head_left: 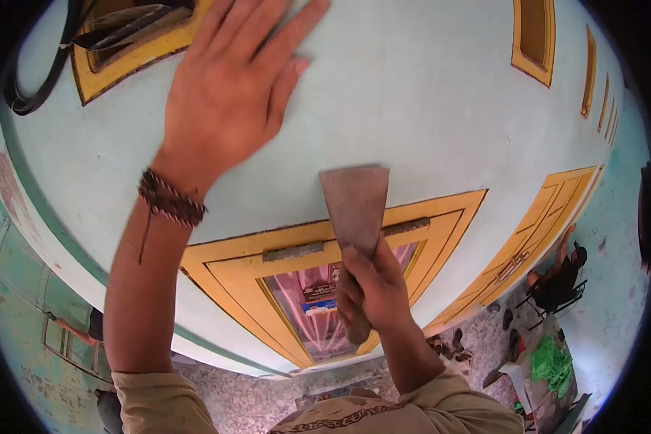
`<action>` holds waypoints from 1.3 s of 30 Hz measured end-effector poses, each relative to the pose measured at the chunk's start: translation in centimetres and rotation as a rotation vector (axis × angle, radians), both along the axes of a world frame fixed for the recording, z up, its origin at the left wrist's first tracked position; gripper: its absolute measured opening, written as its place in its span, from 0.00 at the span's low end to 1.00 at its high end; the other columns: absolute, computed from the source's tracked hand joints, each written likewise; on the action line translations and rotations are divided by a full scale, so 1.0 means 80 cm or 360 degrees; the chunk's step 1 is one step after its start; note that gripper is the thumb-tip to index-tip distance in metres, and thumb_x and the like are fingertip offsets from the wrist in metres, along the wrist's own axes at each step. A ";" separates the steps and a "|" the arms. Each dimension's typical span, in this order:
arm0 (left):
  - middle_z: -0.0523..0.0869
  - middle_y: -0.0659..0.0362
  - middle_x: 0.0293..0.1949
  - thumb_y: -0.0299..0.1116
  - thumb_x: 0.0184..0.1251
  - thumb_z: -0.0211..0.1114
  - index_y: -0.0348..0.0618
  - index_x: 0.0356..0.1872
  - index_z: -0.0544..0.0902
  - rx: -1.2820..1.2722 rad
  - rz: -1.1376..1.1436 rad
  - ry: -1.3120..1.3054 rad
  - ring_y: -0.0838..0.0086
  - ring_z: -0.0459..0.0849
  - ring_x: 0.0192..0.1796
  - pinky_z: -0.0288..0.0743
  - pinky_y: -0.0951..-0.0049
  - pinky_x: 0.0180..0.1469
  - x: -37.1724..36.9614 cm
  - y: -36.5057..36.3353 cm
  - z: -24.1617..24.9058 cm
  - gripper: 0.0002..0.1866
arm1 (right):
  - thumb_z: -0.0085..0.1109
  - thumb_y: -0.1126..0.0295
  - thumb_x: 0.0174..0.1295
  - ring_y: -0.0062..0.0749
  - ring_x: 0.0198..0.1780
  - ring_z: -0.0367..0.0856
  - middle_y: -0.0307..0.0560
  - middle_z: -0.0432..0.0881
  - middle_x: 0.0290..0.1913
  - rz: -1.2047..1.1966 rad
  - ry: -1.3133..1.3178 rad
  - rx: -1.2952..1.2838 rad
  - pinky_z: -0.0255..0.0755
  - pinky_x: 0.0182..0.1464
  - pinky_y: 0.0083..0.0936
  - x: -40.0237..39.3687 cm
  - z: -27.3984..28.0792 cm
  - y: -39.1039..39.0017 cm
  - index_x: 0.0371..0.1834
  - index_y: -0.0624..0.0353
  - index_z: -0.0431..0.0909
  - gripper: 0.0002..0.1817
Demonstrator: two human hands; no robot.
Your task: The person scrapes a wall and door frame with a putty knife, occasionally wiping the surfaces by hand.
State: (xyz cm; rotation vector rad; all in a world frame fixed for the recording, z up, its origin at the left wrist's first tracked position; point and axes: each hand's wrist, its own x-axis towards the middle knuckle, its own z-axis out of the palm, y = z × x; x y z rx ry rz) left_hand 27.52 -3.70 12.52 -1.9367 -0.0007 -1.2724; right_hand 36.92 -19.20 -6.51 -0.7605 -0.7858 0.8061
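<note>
My left hand [228,87] lies against the pale blue-green wall [412,101], its fingers spread and holding nothing. A braided bracelet circles that wrist. Lower and to the right, my right hand [376,289] is wrapped round the handle of a wide metal scraper [358,202]. The flat blade points up, and its broad edge is at the wall surface, just above a yellow door frame [456,213]; whether it touches is hard to tell. Part of the handle's end shows below my fingers.
A yellow-framed opening [90,72] with dark items is at upper left. Yellow shutters [535,239] stand at right. A person [560,278] sits on a chair at lower right, near green plastic [552,364]. Another person's arm [76,331] shows at lower left.
</note>
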 end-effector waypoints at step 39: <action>0.83 0.48 0.55 0.28 0.56 0.64 0.35 0.50 0.83 0.0073 -0.0478 -0.0144 0.55 0.79 0.63 0.69 0.51 0.69 -0.023 0.014 -0.059 0.19 | 0.50 0.65 0.72 0.24 0.10 0.67 0.38 0.67 0.19 0.0196 -0.0129 0.0209 0.65 0.10 0.26 -0.037 0.147 0.049 0.51 0.57 0.65 0.11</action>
